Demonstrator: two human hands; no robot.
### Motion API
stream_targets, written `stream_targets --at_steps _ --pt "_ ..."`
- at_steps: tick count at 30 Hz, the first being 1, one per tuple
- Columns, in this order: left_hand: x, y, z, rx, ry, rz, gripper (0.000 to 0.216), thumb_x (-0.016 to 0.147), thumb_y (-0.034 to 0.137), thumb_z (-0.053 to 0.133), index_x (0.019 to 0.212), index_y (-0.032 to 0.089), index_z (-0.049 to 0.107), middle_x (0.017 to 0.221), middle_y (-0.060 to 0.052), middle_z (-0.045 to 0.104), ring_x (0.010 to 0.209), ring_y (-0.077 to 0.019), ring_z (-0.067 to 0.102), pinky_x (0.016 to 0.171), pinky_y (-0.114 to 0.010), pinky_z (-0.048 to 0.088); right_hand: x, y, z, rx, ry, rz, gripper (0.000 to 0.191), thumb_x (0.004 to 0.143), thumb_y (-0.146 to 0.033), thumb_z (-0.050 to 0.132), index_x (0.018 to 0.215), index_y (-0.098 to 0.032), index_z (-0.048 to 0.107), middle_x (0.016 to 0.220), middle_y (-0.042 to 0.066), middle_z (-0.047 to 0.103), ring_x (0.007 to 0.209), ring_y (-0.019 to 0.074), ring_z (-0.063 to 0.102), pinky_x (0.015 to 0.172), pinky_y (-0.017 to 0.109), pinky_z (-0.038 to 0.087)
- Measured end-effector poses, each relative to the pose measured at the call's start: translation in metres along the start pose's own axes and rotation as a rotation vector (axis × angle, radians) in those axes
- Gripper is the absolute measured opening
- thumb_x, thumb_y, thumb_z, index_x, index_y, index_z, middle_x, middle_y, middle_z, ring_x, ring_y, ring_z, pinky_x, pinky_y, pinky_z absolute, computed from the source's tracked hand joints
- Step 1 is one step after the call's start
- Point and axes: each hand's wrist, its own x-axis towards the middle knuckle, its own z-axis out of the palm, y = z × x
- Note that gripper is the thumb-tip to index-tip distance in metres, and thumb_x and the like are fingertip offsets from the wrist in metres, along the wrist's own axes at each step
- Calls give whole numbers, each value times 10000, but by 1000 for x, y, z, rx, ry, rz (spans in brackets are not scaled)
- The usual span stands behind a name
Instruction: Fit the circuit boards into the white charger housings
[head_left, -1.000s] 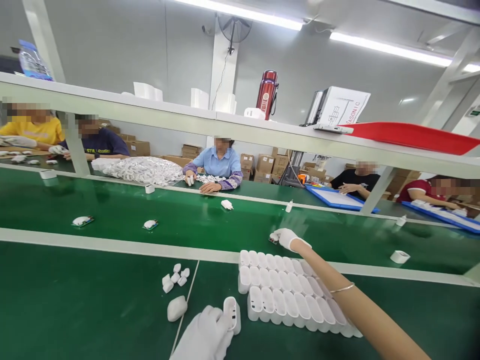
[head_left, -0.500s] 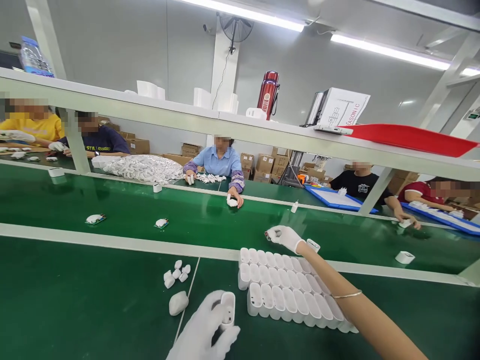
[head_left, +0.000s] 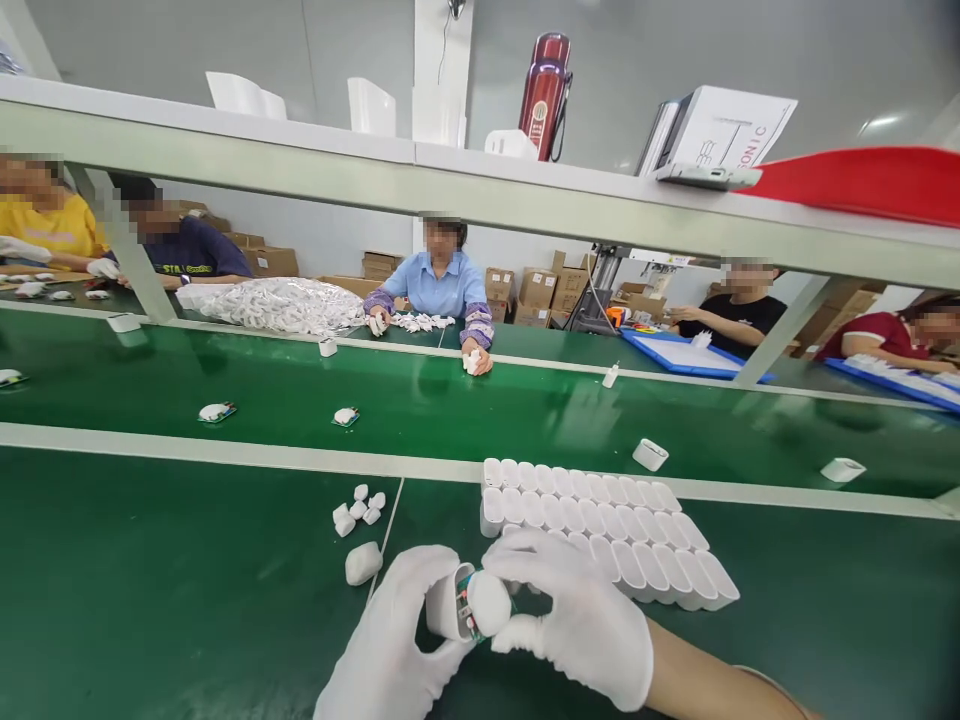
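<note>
Both of my hands wear white gloves and meet low in the middle of the head view. My left hand (head_left: 397, 640) is wrapped round a white plastic shell (head_left: 444, 603). My right hand (head_left: 581, 620) pinches a small white part with a circuit board (head_left: 486, 604) and holds it at the shell's open end. Just beyond my hands lies a block of several white empty shells (head_left: 607, 525) in rows on the green bench (head_left: 150, 580). A loose white cap (head_left: 363, 563) and a few small white pieces (head_left: 357, 508) lie to the left.
A green conveyor belt (head_left: 450, 410) runs across beyond a pale rail, carrying small board parts (head_left: 217, 411) and open white shells (head_left: 649, 454). Several other people sit at the far side handling white parts. A shelf above holds a red flask (head_left: 544, 95) and boxes.
My right hand came back from the belt with the small part and now meets the shell in my left hand. An open shell has slid right along the belt. The camera tilted down.
</note>
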Motion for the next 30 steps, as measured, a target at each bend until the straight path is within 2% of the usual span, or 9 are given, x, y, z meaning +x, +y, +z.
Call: stream_targets --at_steps 3,7,12,17,22,24,27,28,30 --pt "0 2 -1 1 0 16 426 832 212 607 1199 259 396 1041 -47 579 925 -196 618 826 -319 510 -1 2 0 -58 22 -22 419 634 -217 855 996 -264 648 1051 -5 611 954 180 567 837 316 462" --pt "1 6 -2 -24 -15 36 379 857 205 582 1183 249 393 1040 -54 577 902 -189 633 820 -326 508 -3 -2 -1 -151 -7 -36 267 700 -201 810 883 -250 622 1025 -21 588 940 164 554 818 296 437" --pt "1 8 -3 -40 -1 74 393 843 193 599 1181 240 404 1060 -66 562 954 -189 623 824 -308 519 -7 -12 2 -210 -39 35 219 743 -158 755 816 -244 567 1014 -43 557 920 146 531 770 274 399" --pt "-4 1 -1 -2 -34 72 468 802 168 633 1201 234 398 1088 -80 561 993 -200 619 837 -308 535 -8 -15 5 -291 -84 76 215 754 -146 719 791 -253 536 893 -54 514 822 132 496 699 262 363" --pt "-6 -1 1 33 -42 58 447 818 199 621 1204 250 402 1096 -75 575 1015 -205 619 843 -326 542 -6 -15 8 -407 -104 22 175 804 -210 687 793 -230 513 829 -35 517 707 136 477 628 275 369" --pt "-4 0 1 5 -40 -28 400 829 241 632 1169 266 422 1066 -54 589 997 -203 624 838 -332 546 -8 -15 14 -422 -73 -10 244 769 -284 730 908 -214 541 966 19 576 800 185 532 670 309 429" --pt "-3 0 1 -9 -22 -153 397 803 290 676 1131 278 453 1066 -38 602 986 -210 631 825 -333 557 -12 -13 25 -427 20 -78 644 714 -236 748 1266 -126 436 1296 163 499 1018 278 539 852 382 467" --pt "-3 0 0 -12 -15 -158 407 790 285 685 1127 278 458 1068 -35 606 983 -211 634 823 -330 559 -13 -12 27 -421 35 -88 632 739 -188 699 1297 -123 410 1316 166 487 1031 274 537 876 383 461" --pt "-4 0 0 -29 -4 -120 439 763 260 696 1131 273 457 1068 -32 612 976 -208 640 824 -311 557 -12 -12 27 -395 10 -90 376 792 -118 575 1156 -166 496 1179 106 561 926 225 556 819 351 465"
